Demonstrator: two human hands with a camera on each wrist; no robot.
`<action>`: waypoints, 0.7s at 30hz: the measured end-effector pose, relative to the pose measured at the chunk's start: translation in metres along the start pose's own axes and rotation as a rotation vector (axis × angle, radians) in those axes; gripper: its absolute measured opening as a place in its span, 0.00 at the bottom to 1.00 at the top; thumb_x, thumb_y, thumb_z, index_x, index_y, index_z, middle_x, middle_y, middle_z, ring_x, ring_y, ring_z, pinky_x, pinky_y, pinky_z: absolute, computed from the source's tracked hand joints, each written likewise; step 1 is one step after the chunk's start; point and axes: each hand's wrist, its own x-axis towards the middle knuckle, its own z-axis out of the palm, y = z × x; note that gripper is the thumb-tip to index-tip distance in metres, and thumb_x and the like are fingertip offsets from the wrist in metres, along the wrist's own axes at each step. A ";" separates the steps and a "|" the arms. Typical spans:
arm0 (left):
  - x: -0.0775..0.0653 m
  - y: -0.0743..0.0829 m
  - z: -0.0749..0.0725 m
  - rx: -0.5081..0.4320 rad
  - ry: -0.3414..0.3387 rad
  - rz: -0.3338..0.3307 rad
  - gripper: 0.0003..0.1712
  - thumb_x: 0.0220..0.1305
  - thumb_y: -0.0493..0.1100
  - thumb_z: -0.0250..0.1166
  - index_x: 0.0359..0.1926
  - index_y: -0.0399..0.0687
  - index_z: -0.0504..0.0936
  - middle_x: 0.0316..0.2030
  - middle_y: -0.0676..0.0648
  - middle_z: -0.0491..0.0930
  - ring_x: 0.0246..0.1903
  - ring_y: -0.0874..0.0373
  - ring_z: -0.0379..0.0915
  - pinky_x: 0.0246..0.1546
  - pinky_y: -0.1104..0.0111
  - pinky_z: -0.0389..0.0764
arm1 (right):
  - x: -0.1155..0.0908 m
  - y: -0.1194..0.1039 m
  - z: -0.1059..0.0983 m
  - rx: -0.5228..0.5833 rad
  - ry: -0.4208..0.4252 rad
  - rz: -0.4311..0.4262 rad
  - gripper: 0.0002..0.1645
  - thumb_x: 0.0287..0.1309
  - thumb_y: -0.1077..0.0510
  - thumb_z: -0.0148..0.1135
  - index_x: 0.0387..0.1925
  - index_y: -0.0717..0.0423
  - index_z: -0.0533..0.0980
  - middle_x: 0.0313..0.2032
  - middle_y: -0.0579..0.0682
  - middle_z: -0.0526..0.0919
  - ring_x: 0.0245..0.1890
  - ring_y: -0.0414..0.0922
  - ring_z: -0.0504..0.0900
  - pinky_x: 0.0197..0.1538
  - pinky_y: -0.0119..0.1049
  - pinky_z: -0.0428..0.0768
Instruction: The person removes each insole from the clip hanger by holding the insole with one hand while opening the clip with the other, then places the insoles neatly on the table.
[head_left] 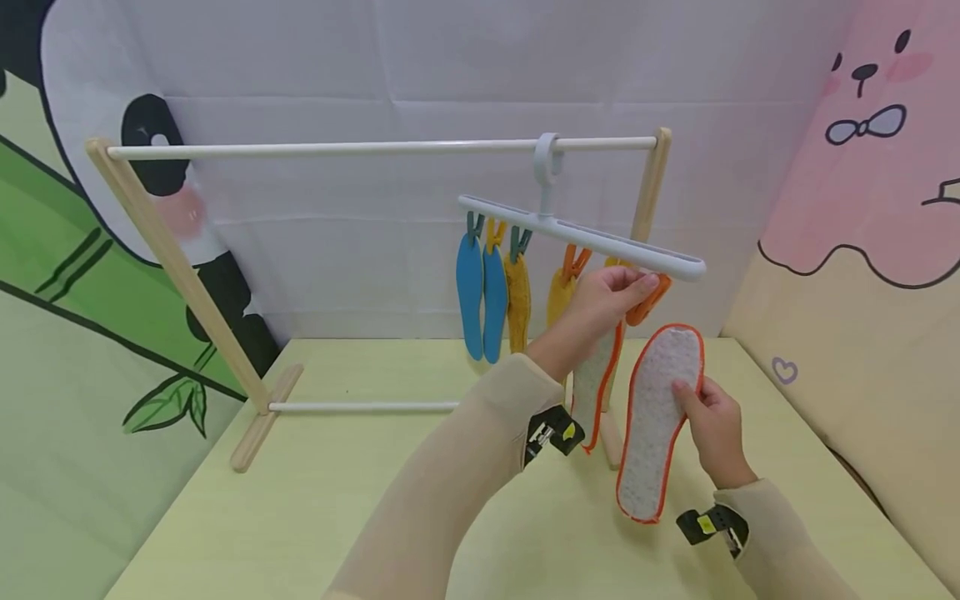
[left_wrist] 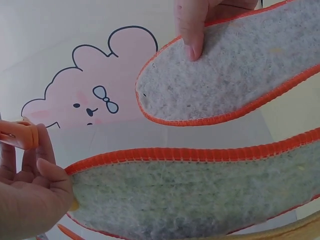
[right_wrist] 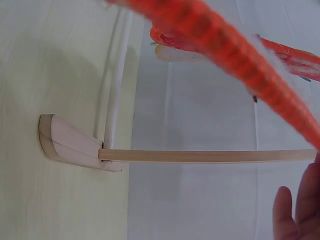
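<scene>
My left hand (head_left: pixel 592 308) pinches an orange clothespin (head_left: pixel 649 300) at the right end of a white hanger (head_left: pixel 622 244). Lower down, my right hand (head_left: pixel 718 429) holds a grey felt insole (head_left: pixel 656 425) with orange stitched edging by its side, thumb on the face. That insole is upright and slightly tilted, its top end below the clothespin. A matching insole (left_wrist: pixel 200 192) hangs beside the left hand, partly covered by the left arm in the head view. Blue insoles (head_left: pixel 470 292) and a yellow-brown insole (head_left: pixel 517 300) hang from clothespins further left on the hanger.
The hanger hooks over the white top rail (head_left: pixel 337 150) of a wooden-post rack and slopes down to the right. The rack's right post (head_left: pixel 651 187) stands behind the hanger, its foot (right_wrist: pixel 75 142) on the pale table (head_left: pixel 360 500). Printed cloth walls surround the table.
</scene>
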 end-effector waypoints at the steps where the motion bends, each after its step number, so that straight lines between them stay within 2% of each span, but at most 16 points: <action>1: 0.000 0.000 0.000 0.003 0.001 -0.003 0.14 0.66 0.41 0.62 0.41 0.30 0.81 0.26 0.52 0.73 0.27 0.63 0.66 0.32 0.75 0.68 | 0.001 0.000 0.000 -0.006 -0.014 0.009 0.05 0.64 0.63 0.57 0.33 0.60 0.77 0.21 0.35 0.78 0.23 0.31 0.76 0.29 0.22 0.73; 5: 0.000 0.000 -0.001 0.009 0.000 -0.007 0.14 0.66 0.41 0.62 0.41 0.31 0.81 0.25 0.52 0.73 0.28 0.63 0.65 0.32 0.74 0.67 | 0.005 -0.001 0.003 -0.028 -0.079 0.044 0.11 0.65 0.61 0.56 0.35 0.68 0.76 0.21 0.34 0.78 0.23 0.31 0.75 0.30 0.23 0.75; 11: -0.001 0.000 -0.001 -0.004 -0.013 -0.010 0.14 0.66 0.41 0.62 0.42 0.31 0.81 0.25 0.52 0.73 0.27 0.61 0.66 0.34 0.73 0.68 | 0.007 0.001 0.003 -0.080 -0.131 0.086 0.16 0.66 0.58 0.57 0.38 0.73 0.75 0.21 0.32 0.77 0.25 0.29 0.76 0.31 0.24 0.75; 15: -0.001 0.001 0.000 -0.010 -0.014 -0.004 0.14 0.66 0.41 0.62 0.42 0.30 0.81 0.25 0.52 0.74 0.27 0.61 0.67 0.33 0.73 0.69 | 0.007 0.002 0.002 -0.097 -0.154 0.101 0.22 0.66 0.57 0.56 0.44 0.79 0.72 0.22 0.29 0.78 0.25 0.28 0.77 0.33 0.23 0.76; 21: 0.000 0.000 0.000 0.004 0.000 -0.019 0.13 0.66 0.41 0.63 0.41 0.31 0.81 0.26 0.51 0.74 0.28 0.62 0.66 0.35 0.73 0.68 | 0.007 0.002 0.000 -0.132 -0.159 0.116 0.23 0.67 0.57 0.56 0.45 0.80 0.72 0.21 0.28 0.77 0.25 0.28 0.76 0.33 0.23 0.76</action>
